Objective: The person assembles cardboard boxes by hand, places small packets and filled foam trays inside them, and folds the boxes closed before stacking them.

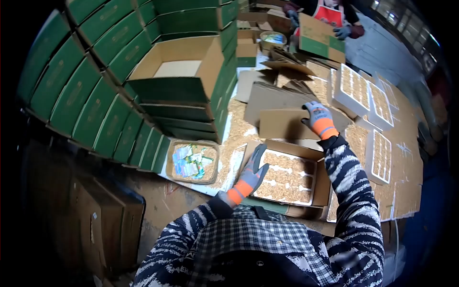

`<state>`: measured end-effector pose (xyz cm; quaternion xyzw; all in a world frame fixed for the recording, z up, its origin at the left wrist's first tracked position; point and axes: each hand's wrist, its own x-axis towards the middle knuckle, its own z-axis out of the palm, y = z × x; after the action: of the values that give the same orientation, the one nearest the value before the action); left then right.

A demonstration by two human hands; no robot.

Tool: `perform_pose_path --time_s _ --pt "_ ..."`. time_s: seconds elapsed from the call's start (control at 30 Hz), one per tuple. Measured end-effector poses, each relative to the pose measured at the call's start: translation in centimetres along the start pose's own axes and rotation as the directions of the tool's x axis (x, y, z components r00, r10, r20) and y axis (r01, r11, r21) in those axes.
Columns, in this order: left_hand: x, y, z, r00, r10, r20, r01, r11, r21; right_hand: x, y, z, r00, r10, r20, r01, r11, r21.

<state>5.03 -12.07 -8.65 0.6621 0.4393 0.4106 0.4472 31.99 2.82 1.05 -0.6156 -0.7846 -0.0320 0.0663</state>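
An open cardboard box (322, 184) sits right in front of me. Inside lies a white foam tray (285, 179) covered with tan, crumbly grains or shavings, with white ridges showing through. My left hand (253, 172), in a grey and orange glove, rests at the box's left side with fingers stretched and thumb apart. The far flap (283, 124) stands raised. At that flap's right edge is my right hand (318, 117), gloved alike, fingers bent and thumb apart from them.
Stacked green cartons (114, 95) rise on the left, beside an open carton (179, 69). A basket (193, 161) holds small packets. Foam trays (380, 155) stand right, loose cardboard (267, 103) lies behind the box, and a co-worker (330, 14) handles a green-and-brown carton (321, 38) beyond.
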Motion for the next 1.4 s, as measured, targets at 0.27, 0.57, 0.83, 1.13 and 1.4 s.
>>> perform_pose_path --time_s 0.27,0.57,0.83,1.13,1.4 --pt "-4.6 -4.9 -10.7 0.821 -0.16 -0.547 0.274 0.952 0.133 4.4 6.9 10.9 0.995 -0.083 -0.058 0.067 0.968 -0.242" --pt "-7.0 -14.8 -21.1 0.81 -0.38 -0.446 0.586 0.521 0.621 -1.7 3.8 -5.2 0.901 -0.04 -0.432 0.223 0.897 0.382" --pt "-6.7 -9.3 -21.4 0.816 -0.209 -0.539 0.486 0.753 0.444 -18.3 -5.7 -9.0 0.917 -0.383 -0.112 0.398 0.897 0.193" --pt "1.1 6.6 -1.7 0.724 0.486 0.49 -0.687 0.576 0.444 -23.3 -5.3 -0.5 0.707 -0.318 0.632 0.289 0.945 0.152" --pt "1.4 4.8 -6.3 0.953 0.25 0.168 -0.268 0.959 0.092 -26.9 0.0 -5.0 0.922 0.378 -0.085 -0.155 0.561 0.813"
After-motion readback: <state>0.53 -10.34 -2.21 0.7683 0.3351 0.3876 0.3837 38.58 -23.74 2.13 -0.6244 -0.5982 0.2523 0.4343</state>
